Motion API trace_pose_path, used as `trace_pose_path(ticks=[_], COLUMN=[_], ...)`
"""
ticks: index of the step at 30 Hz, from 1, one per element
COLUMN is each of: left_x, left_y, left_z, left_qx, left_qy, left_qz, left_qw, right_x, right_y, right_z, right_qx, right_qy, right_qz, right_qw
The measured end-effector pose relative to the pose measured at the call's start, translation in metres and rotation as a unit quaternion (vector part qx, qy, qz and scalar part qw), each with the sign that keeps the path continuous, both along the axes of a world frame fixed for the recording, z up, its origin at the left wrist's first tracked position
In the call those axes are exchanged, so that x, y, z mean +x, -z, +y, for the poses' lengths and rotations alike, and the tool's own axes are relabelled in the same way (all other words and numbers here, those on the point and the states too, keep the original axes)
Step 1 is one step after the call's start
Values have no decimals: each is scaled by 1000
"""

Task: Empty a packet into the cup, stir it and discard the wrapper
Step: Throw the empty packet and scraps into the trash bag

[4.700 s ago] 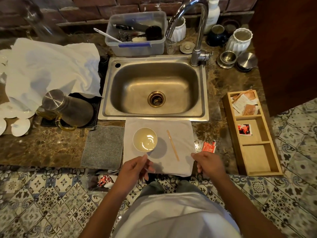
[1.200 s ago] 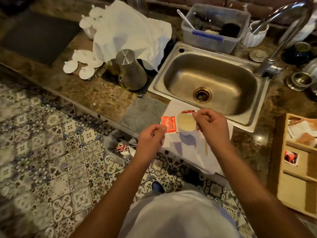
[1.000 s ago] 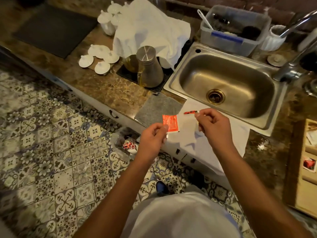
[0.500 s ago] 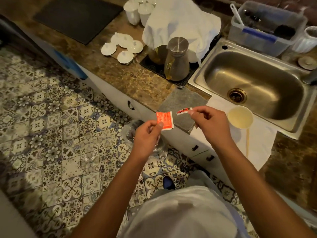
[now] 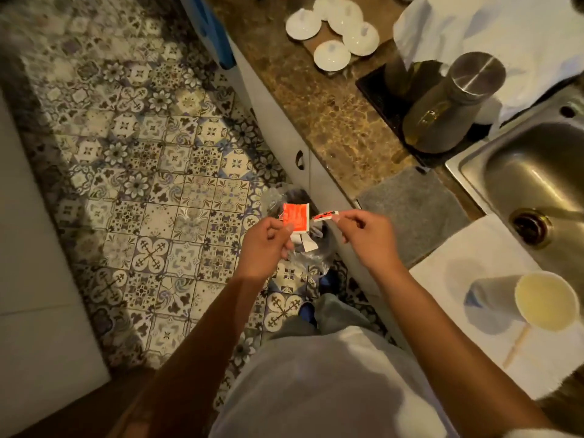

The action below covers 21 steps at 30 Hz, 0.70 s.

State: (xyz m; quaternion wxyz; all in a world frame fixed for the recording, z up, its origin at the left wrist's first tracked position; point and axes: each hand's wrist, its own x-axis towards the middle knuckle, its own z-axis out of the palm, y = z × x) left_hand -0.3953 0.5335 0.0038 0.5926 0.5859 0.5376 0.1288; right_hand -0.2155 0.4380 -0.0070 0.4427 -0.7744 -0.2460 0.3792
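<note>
packet (image 5: 295, 217): orange-red square, white edge, top torn off; held over the lined bin (image 5: 297, 235) on the floor
left hand (image 5: 264, 245): pinched packet's lower edge
right hand (image 5: 366, 236): pinched torn strip (image 5: 325, 214)
cup (image 5: 545, 301): pale liquid, on white cloth (image 5: 448, 279)

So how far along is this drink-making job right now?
The packet is torn open; the left hand pinches it, and the right hand pinches the torn-off strip above the floor bin. Pouring into the cup, stirring with the stick and binning the wrapper remain.
</note>
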Motion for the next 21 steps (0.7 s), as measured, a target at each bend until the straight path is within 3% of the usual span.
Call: trace_pose_path(ticks=[6, 10, 17, 21], left_x=[1, 1, -3, -16], left_y=[31, 58, 123, 171], left_z=[20, 40, 76, 108], left_qx=[-7, -18, -81, -92], left_qy=[-61, -76, -62, -28], left_qz=[-1, -12, 102, 158], left_qw=[998, 997, 990, 983], right_x=[10, 9, 2, -11], right_y=[30, 51, 103, 142], right_z=[38, 68, 103, 107], right_qx=[-71, -99, -186, -226], right_qy=[-32, -78, -84, -31], right_qz=[60, 32, 6, 43], right_qw=[995, 991, 979, 973])
